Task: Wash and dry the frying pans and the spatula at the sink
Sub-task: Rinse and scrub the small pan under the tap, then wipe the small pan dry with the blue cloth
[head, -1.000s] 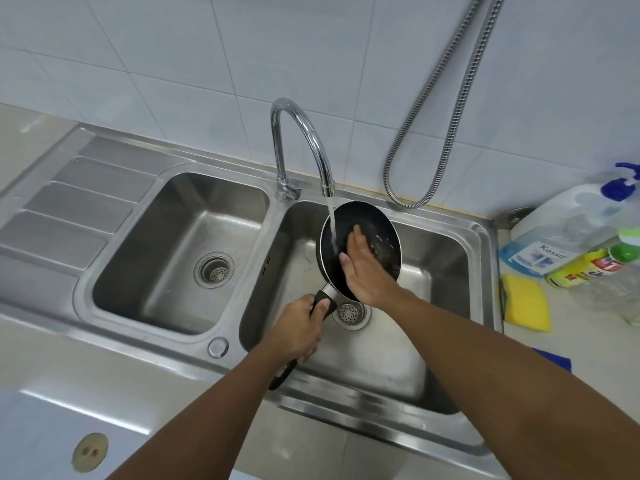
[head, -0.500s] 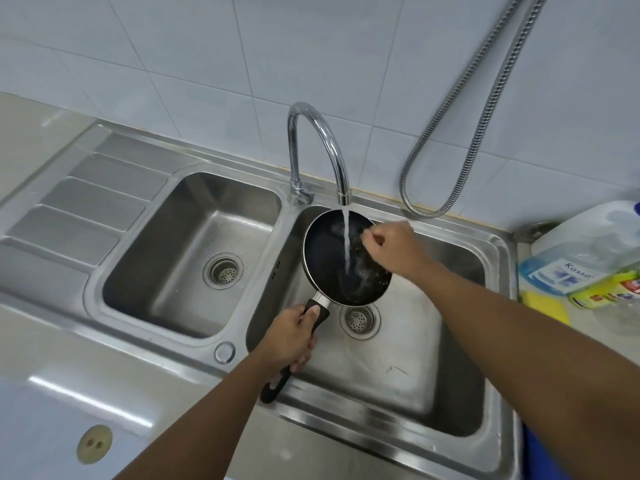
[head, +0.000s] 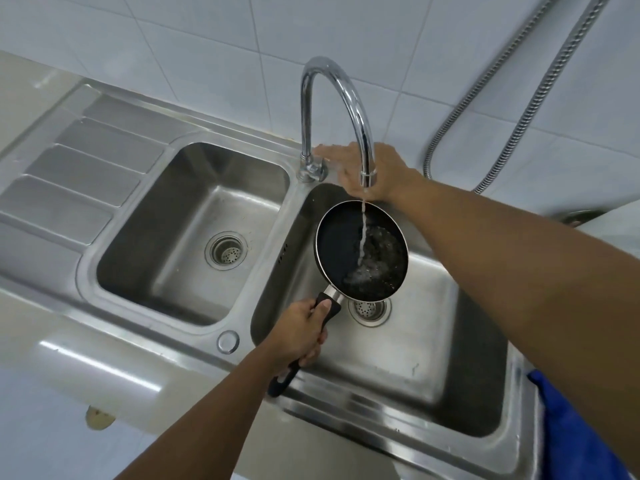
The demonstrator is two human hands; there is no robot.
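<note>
The left hand (head: 303,336) is closed round the black handle (head: 333,307) of the small round black frying pan with a thin metal rim (head: 341,244). The fingers wrap the handle from below, and the thumb lies along its top and points to the pan. The bowl of the pan is just beyond these fingers, held tilted above the right basin of the stainless steel double sink (head: 433,341), over the round drain strainer (head: 369,310). A thin stream of water (head: 363,230) falls from the curved chrome tap (head: 341,95) into the pan and splashes on its inner side.

The right hand (head: 372,168) is behind the spout, above the far edge of the pan. Its fingers (head: 332,152) are stretched out, not curled, and point to the base of the tap. They are blurred, so I cannot tell if they touch it. A blue cloth (head: 568,427) lies under the right forearm, and a flexible metal hose (head: 542,92) hangs on the white tiled wall, far to the right of the fingers.
</note>
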